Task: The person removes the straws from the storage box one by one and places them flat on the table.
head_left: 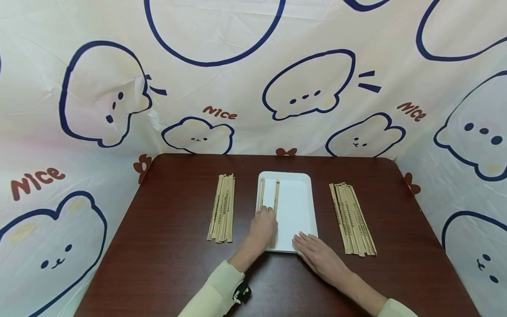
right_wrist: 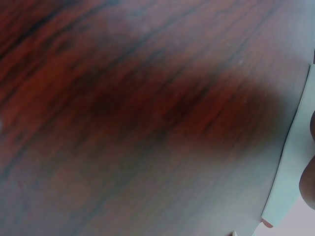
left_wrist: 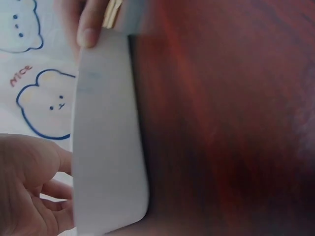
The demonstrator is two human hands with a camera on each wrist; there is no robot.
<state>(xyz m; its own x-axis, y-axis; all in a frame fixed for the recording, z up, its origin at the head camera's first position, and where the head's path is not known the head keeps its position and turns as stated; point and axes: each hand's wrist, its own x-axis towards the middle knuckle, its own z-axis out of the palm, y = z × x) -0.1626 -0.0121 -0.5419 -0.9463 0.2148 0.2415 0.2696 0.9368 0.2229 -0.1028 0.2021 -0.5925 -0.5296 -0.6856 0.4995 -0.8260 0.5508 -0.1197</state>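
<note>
A white rectangular tray point(head_left: 295, 202) lies on the table, with two slim, tan, paper-wrapped sticks lengthwise in its left part: one by the left rim point(head_left: 262, 189), the other stick point(head_left: 277, 189) further in. My left hand point(head_left: 264, 226) reaches over the tray's near left part, fingers bent down between and over the sticks. In the left wrist view the tray's wall hides its fingertips, so I cannot tell whether they pinch a stick. My right hand point(head_left: 317, 253) rests on the near right corner of the tray with its fingers extended; two fingers point(right_wrist: 309, 184) show against the rim in the right wrist view.
Left of the tray lies a bundle of similar printed sticks point(head_left: 222, 209). A larger fanned bundle point(head_left: 352, 220) lies to the right. The dark brown wooden table point(head_left: 178, 211) ends at a cartoon-printed cloth point(head_left: 245, 97) hung behind and at both sides.
</note>
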